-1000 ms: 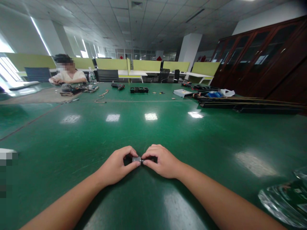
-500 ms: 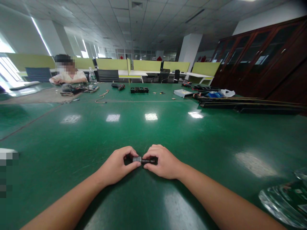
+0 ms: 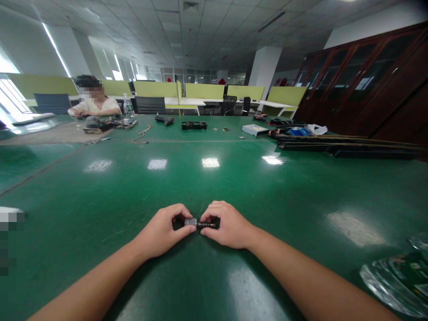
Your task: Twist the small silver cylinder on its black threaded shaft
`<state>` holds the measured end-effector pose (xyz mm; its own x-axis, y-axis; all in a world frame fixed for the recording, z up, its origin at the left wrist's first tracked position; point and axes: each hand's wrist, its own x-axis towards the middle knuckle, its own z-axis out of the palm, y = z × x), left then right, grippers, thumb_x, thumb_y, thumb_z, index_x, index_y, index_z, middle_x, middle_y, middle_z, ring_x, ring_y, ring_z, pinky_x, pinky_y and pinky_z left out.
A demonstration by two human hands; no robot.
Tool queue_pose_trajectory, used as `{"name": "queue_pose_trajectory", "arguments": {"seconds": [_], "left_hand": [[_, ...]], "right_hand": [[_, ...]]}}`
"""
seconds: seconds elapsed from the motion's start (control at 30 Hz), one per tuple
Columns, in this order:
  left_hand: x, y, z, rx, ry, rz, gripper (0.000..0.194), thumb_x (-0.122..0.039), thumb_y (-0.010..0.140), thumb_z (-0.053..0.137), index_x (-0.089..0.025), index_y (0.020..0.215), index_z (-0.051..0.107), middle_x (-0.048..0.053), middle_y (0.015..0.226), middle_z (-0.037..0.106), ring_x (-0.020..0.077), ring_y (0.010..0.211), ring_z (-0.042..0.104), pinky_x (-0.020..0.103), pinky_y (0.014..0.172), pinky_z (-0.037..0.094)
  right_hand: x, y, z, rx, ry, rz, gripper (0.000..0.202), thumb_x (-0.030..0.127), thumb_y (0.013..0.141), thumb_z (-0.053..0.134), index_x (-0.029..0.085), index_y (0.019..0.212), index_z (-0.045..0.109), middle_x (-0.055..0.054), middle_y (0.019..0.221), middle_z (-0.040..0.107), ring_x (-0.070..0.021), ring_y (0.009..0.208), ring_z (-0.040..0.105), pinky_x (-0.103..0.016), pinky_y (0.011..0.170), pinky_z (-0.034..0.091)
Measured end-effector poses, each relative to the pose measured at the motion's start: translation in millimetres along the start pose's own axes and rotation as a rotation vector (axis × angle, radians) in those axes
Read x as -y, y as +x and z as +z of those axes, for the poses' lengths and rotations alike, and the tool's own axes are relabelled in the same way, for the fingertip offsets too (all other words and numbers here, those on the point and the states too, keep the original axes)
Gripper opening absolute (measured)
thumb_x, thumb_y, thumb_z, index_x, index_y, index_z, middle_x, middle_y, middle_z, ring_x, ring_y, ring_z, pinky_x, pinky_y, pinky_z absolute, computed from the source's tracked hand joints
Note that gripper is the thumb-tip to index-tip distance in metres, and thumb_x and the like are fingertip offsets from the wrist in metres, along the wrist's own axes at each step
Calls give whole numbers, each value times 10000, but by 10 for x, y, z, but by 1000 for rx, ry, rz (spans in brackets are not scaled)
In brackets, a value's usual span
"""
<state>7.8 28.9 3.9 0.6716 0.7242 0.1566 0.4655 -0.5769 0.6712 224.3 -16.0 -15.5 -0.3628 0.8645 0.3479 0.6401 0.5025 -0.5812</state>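
Near the front of the green table, my left hand [image 3: 163, 231] pinches a short grey metal cylinder [image 3: 191, 222] between thumb and fingers. A dark, ridged rod [image 3: 206, 225], like a bolt or a spring on a shaft, sits against its right end. My right hand [image 3: 231, 226] is closed around this rod, fingertips on its far side and thumb on its near side. The two pieces lie in one line, left to right; I cannot tell whether they are joined. Both hands stay low over the tabletop, fingertips almost meeting.
A clear plastic bottle [image 3: 397, 281] lies at the right front. Farther back are a power drill [image 3: 164, 120], a black slotted part [image 3: 194, 125], a white box [image 3: 255, 129], a cord [image 3: 140, 136] and long black strips [image 3: 334, 145]. Another person [image 3: 95, 104] sits at the far left.
Almost nothing differs. Both hands keep the same hold; the rod's ridges look slightly different, as if it has turned a little.
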Motion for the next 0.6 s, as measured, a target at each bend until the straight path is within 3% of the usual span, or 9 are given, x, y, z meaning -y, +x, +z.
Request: {"name": "queue_pose_trajectory", "arguments": {"seconds": [0.6], "left_hand": [[14, -3, 13, 1, 9, -9, 147, -339, 861, 624, -195, 878, 644, 17, 866, 694, 182, 789, 617, 277, 703, 448]], "right_hand": [[-27, 7, -4, -30, -66, 11, 103, 198, 719, 762, 197, 753, 665, 9, 718, 642, -155, 730, 566, -304, 747, 401]]}}
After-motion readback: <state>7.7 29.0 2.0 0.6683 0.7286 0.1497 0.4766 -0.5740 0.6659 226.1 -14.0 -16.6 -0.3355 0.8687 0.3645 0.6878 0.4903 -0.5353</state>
